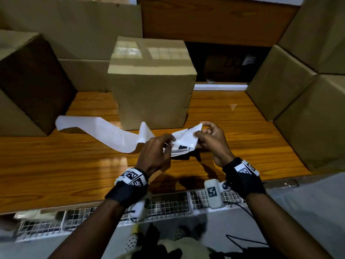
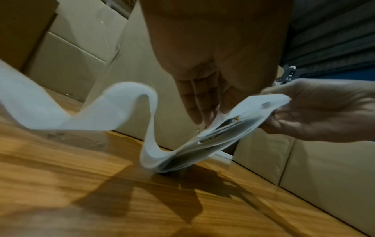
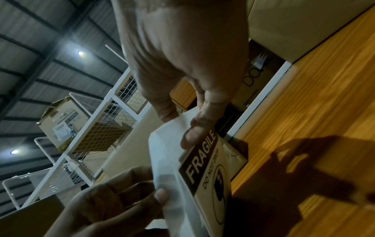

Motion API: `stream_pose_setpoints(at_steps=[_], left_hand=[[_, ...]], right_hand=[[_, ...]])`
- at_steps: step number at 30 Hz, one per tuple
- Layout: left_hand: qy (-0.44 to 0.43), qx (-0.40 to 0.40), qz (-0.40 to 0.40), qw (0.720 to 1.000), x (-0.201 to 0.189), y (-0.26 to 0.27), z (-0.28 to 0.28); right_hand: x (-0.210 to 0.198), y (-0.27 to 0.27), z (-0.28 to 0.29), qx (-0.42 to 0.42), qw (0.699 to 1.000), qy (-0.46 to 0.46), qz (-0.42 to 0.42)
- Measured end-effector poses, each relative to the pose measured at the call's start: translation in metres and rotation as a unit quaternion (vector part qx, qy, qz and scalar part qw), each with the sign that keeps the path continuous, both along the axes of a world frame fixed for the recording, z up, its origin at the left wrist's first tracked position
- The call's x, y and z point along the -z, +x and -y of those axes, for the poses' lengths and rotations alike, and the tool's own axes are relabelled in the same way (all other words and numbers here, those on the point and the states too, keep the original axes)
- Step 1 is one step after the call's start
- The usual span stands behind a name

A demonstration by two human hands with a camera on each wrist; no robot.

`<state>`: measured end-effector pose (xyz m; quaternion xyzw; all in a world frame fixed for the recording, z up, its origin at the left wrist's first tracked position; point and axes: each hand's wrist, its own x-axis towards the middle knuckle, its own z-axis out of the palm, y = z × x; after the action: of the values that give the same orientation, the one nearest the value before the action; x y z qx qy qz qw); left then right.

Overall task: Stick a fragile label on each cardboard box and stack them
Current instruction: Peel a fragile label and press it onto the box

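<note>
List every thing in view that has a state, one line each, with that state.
Brown cardboard box in the middle: upright on the wooden table, top taped shut, no label visible.
White label backing strip: unrolled, trailing left across the table.
Black-and-white FRAGILE label: partly on its backing.
Left hand: grip on the strip.
Right hand: pinching the strip's end.

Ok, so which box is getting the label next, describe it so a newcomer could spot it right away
Probably the cardboard box standing alone mid-way across the wooden table, straight beyond the left hand and right hand peeling a fragile label. Unlike the stacked boxes at either side, it touches none, and glossy tape crosses its top.
</note>
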<state>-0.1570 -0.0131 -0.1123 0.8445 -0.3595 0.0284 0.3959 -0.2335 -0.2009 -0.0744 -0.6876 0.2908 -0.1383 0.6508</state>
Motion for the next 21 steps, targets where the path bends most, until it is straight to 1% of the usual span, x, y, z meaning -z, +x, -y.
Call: stream_pose_setpoints(at_steps=[2,3,7,10,12,14,15,16,18,19,20,21], left_hand=[[-0.020,-0.021,-0.009,1.000,0.002,0.005,-0.003],[-0.017,-0.027,-0.010,0.999,0.004,0.009,-0.005],[0.065,-0.042,0.022,0.997,0.017,0.025,-0.014],[0.113,-0.042,0.055,0.991,0.022,0.032,-0.017],[0.159,-0.020,0.073,0.984,0.022,0.038,-0.013],[0.246,0.028,0.061,0.967,0.022,0.042,-0.008],[0.299,0.052,0.049,0.952,0.023,0.043,-0.005],[0.343,0.074,0.035,0.936,0.026,0.044,-0.003],[0.393,0.109,0.009,0.913,0.034,0.042,0.000],[0.410,0.119,0.009,0.904,0.038,0.040,0.000],[0.426,0.123,0.018,0.896,0.042,0.038,0.000],[0.436,0.124,0.027,0.891,0.045,0.036,-0.002]], right_hand=[[-0.001,-0.002,0.006,0.018,1.000,-0.014,0.000],[-0.001,-0.002,0.011,0.028,0.999,-0.020,-0.002],[0.007,-0.004,0.040,0.052,0.997,-0.059,-0.023],[0.021,-0.006,0.059,0.024,0.990,-0.125,-0.066],[0.033,-0.007,0.069,-0.003,0.977,-0.180,-0.115],[0.042,-0.007,0.077,-0.036,0.958,-0.225,-0.175],[0.045,-0.006,0.080,-0.053,0.952,-0.228,-0.197],[0.047,-0.003,0.081,-0.066,0.953,-0.212,-0.206],[0.049,0.004,0.081,-0.067,0.965,-0.144,-0.207],[0.049,0.009,0.080,-0.061,0.969,-0.124,-0.205],[0.050,0.013,0.080,-0.058,0.969,-0.134,-0.200],[0.050,0.018,0.079,-0.063,0.965,-0.162,-0.197]])
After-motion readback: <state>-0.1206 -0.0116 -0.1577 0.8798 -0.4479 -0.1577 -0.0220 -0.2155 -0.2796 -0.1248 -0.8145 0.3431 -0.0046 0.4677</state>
